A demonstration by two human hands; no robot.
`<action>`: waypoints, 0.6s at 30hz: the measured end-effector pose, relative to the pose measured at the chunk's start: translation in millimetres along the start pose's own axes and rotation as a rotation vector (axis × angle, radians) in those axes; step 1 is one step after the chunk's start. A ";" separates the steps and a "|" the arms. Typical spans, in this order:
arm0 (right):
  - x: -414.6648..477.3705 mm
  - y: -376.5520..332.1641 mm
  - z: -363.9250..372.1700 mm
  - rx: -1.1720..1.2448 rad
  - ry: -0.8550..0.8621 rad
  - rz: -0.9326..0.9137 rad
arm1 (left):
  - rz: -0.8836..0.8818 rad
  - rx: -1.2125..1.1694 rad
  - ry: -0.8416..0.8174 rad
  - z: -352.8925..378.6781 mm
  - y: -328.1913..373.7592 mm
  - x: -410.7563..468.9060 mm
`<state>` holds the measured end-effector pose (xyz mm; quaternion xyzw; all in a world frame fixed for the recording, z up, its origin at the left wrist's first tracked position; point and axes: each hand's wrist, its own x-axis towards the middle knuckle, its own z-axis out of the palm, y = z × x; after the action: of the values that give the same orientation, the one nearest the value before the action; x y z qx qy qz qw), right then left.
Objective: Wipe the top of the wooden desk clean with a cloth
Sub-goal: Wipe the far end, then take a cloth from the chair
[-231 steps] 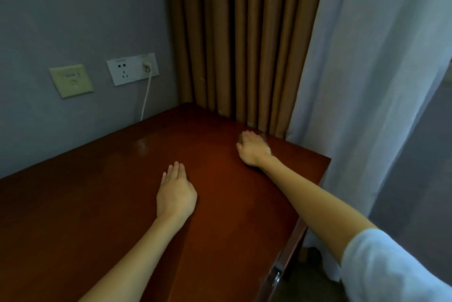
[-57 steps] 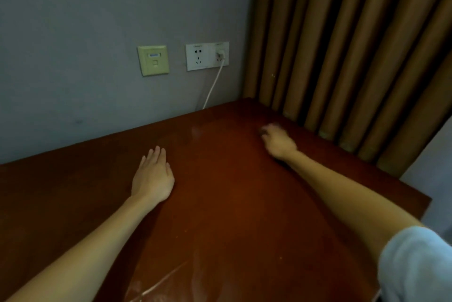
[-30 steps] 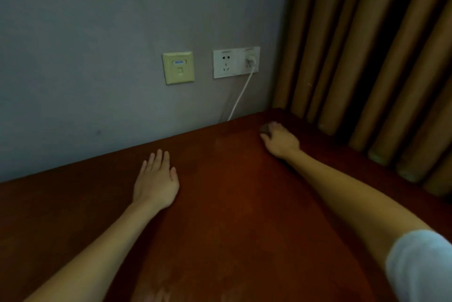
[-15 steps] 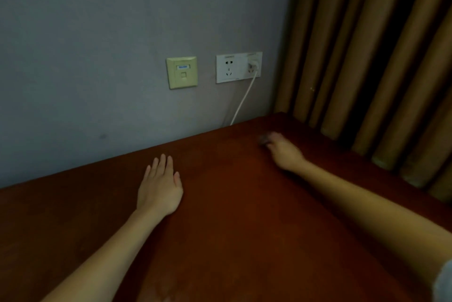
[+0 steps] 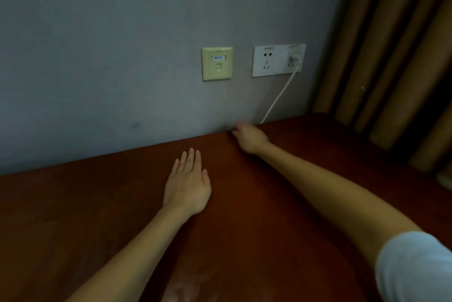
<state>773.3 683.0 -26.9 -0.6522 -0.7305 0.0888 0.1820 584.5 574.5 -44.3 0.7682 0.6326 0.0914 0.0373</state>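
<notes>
Edges and room on that side, what do you see?

My right hand (image 5: pixel 250 139) is at the far edge of the dark reddish-brown wooden tabletop (image 5: pixel 269 203), where it meets the grey wall (image 5: pixel 122 57). My left hand (image 5: pixel 187 184) lies flat in the middle, fingers straight and close together, holding nothing. Bare wood runs wide to the left and towards me.

And the cloth?

I cannot make it out. The right fingertips are blurred against the wall, so I cannot tell whether they grip anything or how they are curled.

Any writing?

A yellowish square wall plate (image 5: pixel 217 63) has a small blue label, too small to read. Beside it, a white double socket (image 5: pixel 278 59) holds a white plug (image 5: pixel 293 58). Its white cable (image 5: pixel 278 98) drops behind the tabletop just right of my right hand.

Surfaces?

The wood is smooth, with a faint sheen near me. Brown pleated curtains (image 5: pixel 391 57) hang along the right edge. My pale short sleeve (image 5: pixel 415 265) shows at the lower right.
</notes>
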 end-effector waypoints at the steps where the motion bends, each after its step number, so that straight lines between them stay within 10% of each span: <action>1: -8.6 -26.5 11.1 0.000 -0.027 -0.074 | -0.007 -0.025 0.013 0.0 0.0 0.1; 6: -49.0 -74.8 22.7 0.012 -0.206 -0.273 | -0.018 -0.124 0.039 -8.9 -2.0 -12.1; 18: -218.2 112.1 -79.2 -0.036 0.048 0.338 | 0.012 -0.062 -0.107 -38.4 -37.2 -113.5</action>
<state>924.9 474.5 -28.0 -0.7707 -0.6075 0.0892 0.1703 520.6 468.4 -23.6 0.7741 0.6220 0.0702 0.0943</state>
